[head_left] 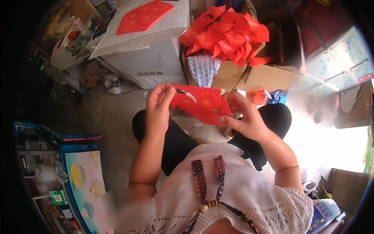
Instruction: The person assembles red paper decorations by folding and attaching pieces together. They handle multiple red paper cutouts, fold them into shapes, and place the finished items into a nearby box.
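Observation:
Between my two hands, above my lap, a red sheet (pixel 202 111) printed with gold stars is bent over on itself. My left hand (pixel 159 102) pinches its left edge between thumb and fingers. By that thumb lies a curved white shape with a dark edge (pixel 187 94); I cannot tell whether it is printed on the sheet or a separate thing. At the right end, my right hand (pixel 244 117) grips the folded side, thumb below and fingers above. Farther off, flat red starred sheets (pixel 144 17) lie stacked, and a heap of folded red pieces (pixel 230 37) is piled up.
The stack rests on a white-covered chest (pixel 163 58) at the back left. Cardboard boxes (pixel 269 78) stand under and beside the heap, with a pale bumpy cloth (pixel 203 69) hanging there. A picture-topped table (pixel 83 183) is at the near left, a white-blue container (pixel 325 214) at the near right.

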`<state>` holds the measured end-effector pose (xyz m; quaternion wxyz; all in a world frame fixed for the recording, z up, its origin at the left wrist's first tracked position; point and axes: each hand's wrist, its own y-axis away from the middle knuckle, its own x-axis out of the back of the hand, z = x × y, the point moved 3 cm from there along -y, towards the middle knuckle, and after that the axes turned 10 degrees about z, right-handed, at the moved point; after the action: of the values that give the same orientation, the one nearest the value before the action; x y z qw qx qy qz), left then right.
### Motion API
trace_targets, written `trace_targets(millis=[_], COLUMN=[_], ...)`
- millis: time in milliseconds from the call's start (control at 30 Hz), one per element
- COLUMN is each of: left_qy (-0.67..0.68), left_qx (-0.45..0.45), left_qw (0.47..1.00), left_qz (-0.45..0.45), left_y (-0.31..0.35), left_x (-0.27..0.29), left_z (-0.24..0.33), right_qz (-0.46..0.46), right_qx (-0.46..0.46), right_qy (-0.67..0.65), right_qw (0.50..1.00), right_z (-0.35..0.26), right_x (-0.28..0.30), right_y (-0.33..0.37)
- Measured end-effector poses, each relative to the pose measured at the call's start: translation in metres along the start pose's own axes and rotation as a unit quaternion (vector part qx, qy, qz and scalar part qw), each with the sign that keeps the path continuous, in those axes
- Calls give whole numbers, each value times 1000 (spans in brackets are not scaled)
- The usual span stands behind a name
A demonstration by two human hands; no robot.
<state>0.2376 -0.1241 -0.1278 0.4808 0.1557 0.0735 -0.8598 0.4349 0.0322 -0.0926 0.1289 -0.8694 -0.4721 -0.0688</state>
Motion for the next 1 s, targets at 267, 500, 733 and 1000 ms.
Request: trace_targets(millis=[267,500,733,1000], left_qy=[-13,-324,-325,-217], left_qx=[31,-481,-352,-181], left_qw=[999,812,874,955], left_qz=[4,68,-79,-91], left_y=[9,35,60,47], left_x=[-5,-37,-71,-67], left_z=[-8,25,18,-5], right_qz=[80,108,127,144], right_qx=[17,66,-36,24], right_qy=[-23,37,-71,-119], right_qw=[996,991,989,982], right_z=[2,-7,0,3], right_x=[4,-1,-12,-20], right_y=[-4,-11,-7,-12])
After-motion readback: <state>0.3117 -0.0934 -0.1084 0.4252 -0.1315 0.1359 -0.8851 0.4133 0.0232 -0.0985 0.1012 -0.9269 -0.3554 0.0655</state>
